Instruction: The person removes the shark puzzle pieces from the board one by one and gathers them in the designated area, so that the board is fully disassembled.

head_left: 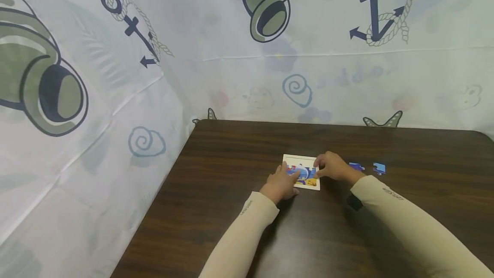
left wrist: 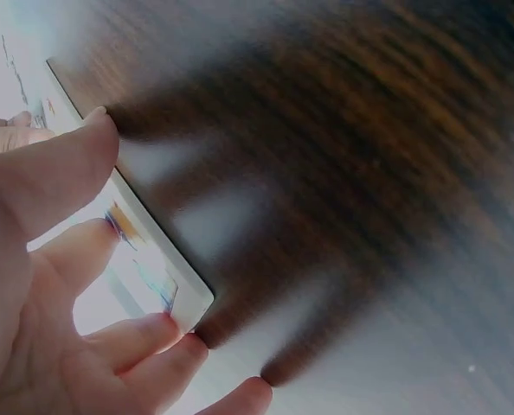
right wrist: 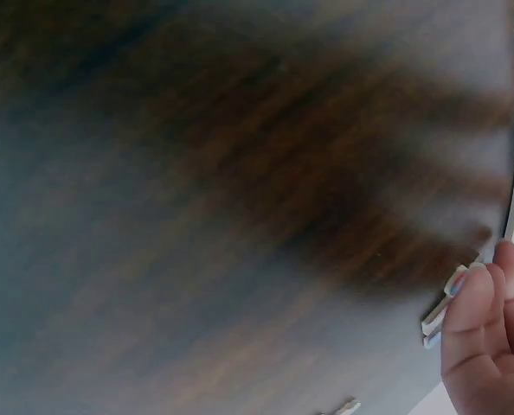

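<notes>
A small jigsaw puzzle board [head_left: 300, 187] with a pale frame and a blue sea-creature picture lies on the dark table. My left hand [head_left: 281, 183] holds its near left corner, the index finger over the picture and the thumb at the near edge. In the left wrist view, the fingers of this hand [left wrist: 93, 294] spread around the board's corner [left wrist: 196, 298]. My right hand [head_left: 335, 166] is at the board's right edge, with thumb and index finger bent toward it. In the right wrist view, those fingertips [right wrist: 491, 285] come close together; whether a piece is between them is hidden.
A purple-blue puzzle piece [head_left: 356, 166] lies just right of the right hand, and a lighter blue piece [head_left: 379, 168] farther right. The brown wooden table [head_left: 231, 149] meets a printed cloth backdrop [head_left: 231, 80] at the back and left.
</notes>
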A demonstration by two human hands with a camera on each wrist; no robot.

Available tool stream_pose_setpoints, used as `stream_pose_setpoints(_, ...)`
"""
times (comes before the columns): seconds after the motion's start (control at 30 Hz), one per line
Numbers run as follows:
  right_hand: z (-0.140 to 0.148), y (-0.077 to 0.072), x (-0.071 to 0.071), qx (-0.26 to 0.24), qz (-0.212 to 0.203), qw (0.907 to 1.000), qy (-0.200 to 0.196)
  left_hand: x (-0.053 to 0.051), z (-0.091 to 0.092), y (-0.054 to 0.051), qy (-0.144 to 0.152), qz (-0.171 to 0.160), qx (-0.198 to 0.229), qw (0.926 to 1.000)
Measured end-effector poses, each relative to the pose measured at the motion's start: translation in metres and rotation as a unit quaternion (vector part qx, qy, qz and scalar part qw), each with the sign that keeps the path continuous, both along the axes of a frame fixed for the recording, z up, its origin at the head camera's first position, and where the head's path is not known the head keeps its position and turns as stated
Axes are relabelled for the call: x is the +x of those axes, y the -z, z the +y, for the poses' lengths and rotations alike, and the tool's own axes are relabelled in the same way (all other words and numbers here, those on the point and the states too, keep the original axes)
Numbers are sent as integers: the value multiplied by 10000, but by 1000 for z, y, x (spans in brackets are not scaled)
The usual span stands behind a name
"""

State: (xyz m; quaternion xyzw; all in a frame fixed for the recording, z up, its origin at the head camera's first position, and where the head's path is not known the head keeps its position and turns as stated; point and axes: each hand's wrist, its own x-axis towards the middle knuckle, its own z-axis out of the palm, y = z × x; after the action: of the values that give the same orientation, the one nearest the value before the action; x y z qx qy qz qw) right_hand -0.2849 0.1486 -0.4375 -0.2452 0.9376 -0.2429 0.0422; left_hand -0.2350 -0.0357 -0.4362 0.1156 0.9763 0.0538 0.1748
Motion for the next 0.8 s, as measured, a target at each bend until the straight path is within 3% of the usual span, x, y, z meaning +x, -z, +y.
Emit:
stream_pose_setpoints(0.27, -4, -4, -5, -48, -736, 9973, 59, 1, 0, -1, 79, 64, -11, 9999)
stream_pose_setpoints(0.53, -12, -12, -9, 426, -1019, 9935, 283, -12, -5, 2, 992, 790, -330, 9914)
stream_pose_setpoints(0.8, -17, -16, -8, 539, -1301, 9887, 520, -21, 1, -2, 779, 1176, -658, 9878)
